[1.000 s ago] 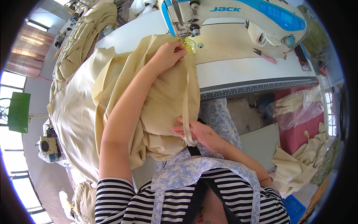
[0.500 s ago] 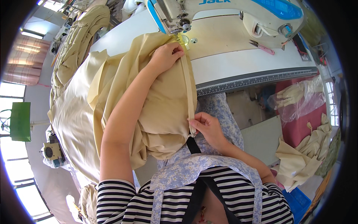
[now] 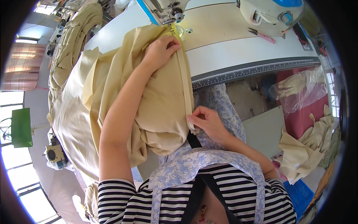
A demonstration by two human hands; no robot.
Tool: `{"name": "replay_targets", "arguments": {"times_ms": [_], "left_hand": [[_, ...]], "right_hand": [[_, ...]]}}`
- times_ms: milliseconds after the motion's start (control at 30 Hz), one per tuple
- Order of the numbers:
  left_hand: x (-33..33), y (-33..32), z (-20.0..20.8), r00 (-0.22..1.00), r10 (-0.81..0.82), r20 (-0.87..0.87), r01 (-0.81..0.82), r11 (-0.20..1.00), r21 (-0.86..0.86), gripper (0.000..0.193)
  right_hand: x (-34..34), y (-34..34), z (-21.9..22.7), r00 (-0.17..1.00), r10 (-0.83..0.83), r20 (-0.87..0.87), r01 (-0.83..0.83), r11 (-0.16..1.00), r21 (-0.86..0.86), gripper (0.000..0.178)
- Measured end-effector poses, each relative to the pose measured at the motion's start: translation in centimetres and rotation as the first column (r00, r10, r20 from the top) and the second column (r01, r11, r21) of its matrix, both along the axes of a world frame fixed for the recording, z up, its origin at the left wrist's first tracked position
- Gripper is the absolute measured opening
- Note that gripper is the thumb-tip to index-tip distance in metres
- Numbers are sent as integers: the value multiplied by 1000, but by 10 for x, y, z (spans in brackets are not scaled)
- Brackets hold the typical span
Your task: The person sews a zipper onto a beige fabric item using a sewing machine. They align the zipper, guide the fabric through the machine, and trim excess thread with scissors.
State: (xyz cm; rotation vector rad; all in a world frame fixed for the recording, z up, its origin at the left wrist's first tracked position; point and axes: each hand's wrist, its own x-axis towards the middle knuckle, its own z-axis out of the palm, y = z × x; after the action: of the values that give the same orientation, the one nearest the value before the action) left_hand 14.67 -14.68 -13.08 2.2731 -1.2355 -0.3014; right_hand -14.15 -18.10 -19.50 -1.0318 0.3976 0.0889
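Sewing machine (image 3: pixel 268 16) with a tan fabric (image 3: pixel 156 108) at its needle. The fabric's upper edge lies under the machine's presser foot (image 3: pixel 171 31); its bulk spreads to the left of the machine and toward the wearer. A zipper tape (image 3: pixel 183 86) runs along the fabric's right edge, from near the foot toward the wearer. The two hands are well apart. The left hand (image 3: pixel 161 52), just on the wearer's side of the foot, lays its fingertips on the tape; whether they pinch it cannot be told. The right hand (image 3: pixel 206 120), farther from the machine, pinches the tape's near end between thumb and forefinger. Pink-handled snips (image 3: pixel 262 36) lie before the machine's right end.
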Motion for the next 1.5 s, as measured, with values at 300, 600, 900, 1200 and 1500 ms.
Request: {"name": "replay_targets", "arguments": {"times_ms": [300,600,900,1200,1500], "left_hand": [[2,1,-3,1000,-15,-15,15,1000,-18,18],[1,3,-3,998,-57,41,58,998,-30,17],[-10,3,-2,985,-51,165,57,998,-32,17],[-17,-1,-15,783,-134,607,308,932,-191,23],[-48,29,-2,809,-217,546,217,974,66,25]], "right_hand": [[-2,8,-4,999,-35,-30,34,999,-11,19],[-5,9,-1,998,-16,-57,10,996,-92,20],[-6,11,-2,997,-35,-64,30,997,-74,21],[-7,11,0,995,-52,-82,44,994,-98,25],[-10,10,2,996,-56,-75,45,988,-146,22]]}}
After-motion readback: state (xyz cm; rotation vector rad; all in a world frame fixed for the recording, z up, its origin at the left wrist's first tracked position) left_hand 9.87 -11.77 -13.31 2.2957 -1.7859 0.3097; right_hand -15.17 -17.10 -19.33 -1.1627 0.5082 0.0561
